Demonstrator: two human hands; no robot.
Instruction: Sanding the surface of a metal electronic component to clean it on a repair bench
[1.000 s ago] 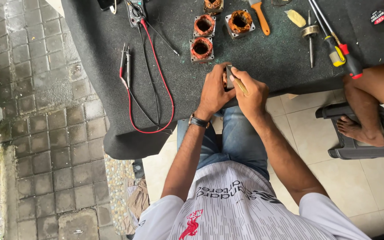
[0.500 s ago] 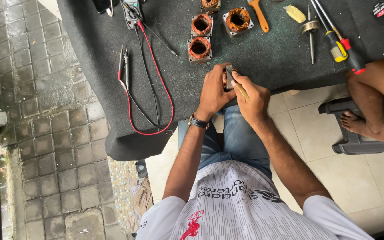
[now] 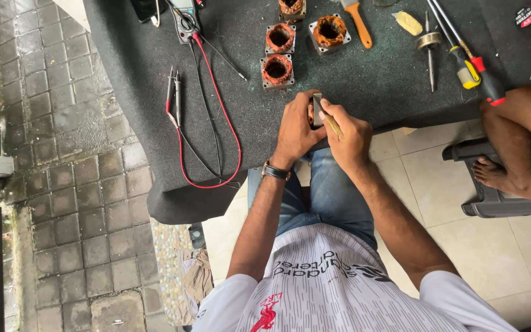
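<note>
My left hand (image 3: pixel 296 129) grips a small square motor stator with copper winding (image 3: pixel 315 110), held on its side at the near edge of the dark mat-covered table (image 3: pixel 142 92). My right hand (image 3: pixel 350 136) is closed on a thin wooden-handled tool (image 3: pixel 332 125) whose tip rests against the stator. Both hands meet over the table edge, above my knees. Most of the stator is hidden by my fingers.
Three more copper-wound stators (image 3: pixel 277 69) (image 3: pixel 279 38) (image 3: pixel 329 31) lie further up the mat. A multimeter with red and black leads (image 3: pixel 204 104) lies to the left. Screwdrivers (image 3: pixel 474 61), a brush handle (image 3: pixel 360 26) and a spindle (image 3: pixel 429 43) lie right. Another person's leg (image 3: pixel 511 141) rests on a plastic stool (image 3: pixel 511 190).
The view has shifted slightly. My hands stay together on the stator, with only small working movements of the right hand's tool.
</note>
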